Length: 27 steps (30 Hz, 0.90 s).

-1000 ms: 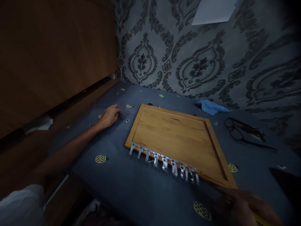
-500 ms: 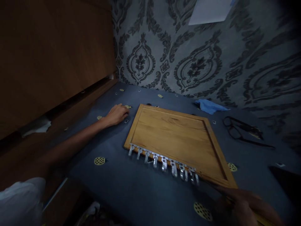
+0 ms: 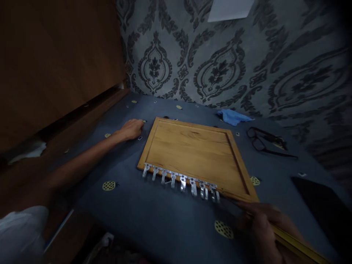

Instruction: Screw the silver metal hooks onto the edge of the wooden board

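Note:
A framed wooden board (image 3: 189, 152) lies flat on the dark blue patterned cloth (image 3: 165, 223). Along its near edge sits a row of metal hooks (image 3: 183, 182), jutting past the wood toward me. My left hand (image 3: 132, 129) rests on the cloth just left of the board, apart from it, fingers curled in and nothing visible in them. At the board's near right corner, my right hand (image 3: 268, 227) is closed on a long yellow stick-like tool (image 3: 294, 242). A thin dark part points from that hand toward the last hooks; its tip is too dim to make out.
To the right lie dark-framed eyeglasses (image 3: 264, 143) and a blue cloth (image 3: 233, 116). A flat black object (image 3: 319, 201) is at the right edge. A wooden cabinet (image 3: 60, 58) borders the left, and a patterned wall (image 3: 181, 51) stands behind.
The whole scene has shifted left and slightly up as my head turned. My left hand's fingers look more tucked in. The right hand stays by the board's near right corner with the yellow tool.

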### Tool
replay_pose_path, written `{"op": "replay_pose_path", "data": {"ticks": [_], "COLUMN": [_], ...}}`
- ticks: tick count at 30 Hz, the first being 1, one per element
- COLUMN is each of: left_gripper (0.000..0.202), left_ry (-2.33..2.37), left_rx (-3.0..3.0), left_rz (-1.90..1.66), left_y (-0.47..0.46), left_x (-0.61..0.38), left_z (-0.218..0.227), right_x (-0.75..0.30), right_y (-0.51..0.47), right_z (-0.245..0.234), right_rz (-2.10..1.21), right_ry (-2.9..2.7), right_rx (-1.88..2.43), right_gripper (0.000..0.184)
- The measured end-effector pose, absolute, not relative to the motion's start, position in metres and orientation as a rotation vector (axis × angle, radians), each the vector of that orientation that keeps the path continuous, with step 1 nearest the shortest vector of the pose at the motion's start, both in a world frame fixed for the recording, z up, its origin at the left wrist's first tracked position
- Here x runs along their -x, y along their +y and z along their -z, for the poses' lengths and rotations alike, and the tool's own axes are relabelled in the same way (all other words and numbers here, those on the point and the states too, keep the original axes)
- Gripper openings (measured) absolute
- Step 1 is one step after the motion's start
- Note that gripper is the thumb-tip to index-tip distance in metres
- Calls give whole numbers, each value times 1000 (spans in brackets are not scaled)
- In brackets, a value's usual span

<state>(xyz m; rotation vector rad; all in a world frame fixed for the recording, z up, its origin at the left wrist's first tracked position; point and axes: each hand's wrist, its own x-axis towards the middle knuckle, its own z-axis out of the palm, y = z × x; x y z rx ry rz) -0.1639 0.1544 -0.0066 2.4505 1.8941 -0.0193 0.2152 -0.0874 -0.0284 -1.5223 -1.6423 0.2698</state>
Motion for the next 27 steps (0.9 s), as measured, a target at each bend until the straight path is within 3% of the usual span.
{"op": "replay_pose_path", "data": {"ticks": [3,9,15,19,27], "left_gripper": [14,23,13,5,14], "left_ry": [1917,1771,982,683,655], "left_rx": [-2454,-2532,-2294,-2256,-2359], "left_rz": [-48,-287,-660,-581,-320], "left_y": [148,125,90,69,55], "left_x": [162,139,67,9,-34], "left_z": [-4,-41,-54,-43,-26], "right_x": [-208,-200,-198,-197,-199], "right_y": [-89,-87,-88,-87,-85], "right_z": [26,37,34,33,31], "right_rz": [-300,-280,-275,-259,-210], "right_ry": [-1573,-1511,-1535,-1558,-1604], "right_rx": [1545,1353,1294,1257,1189], "right_gripper": [33,27,20,19,14]}}
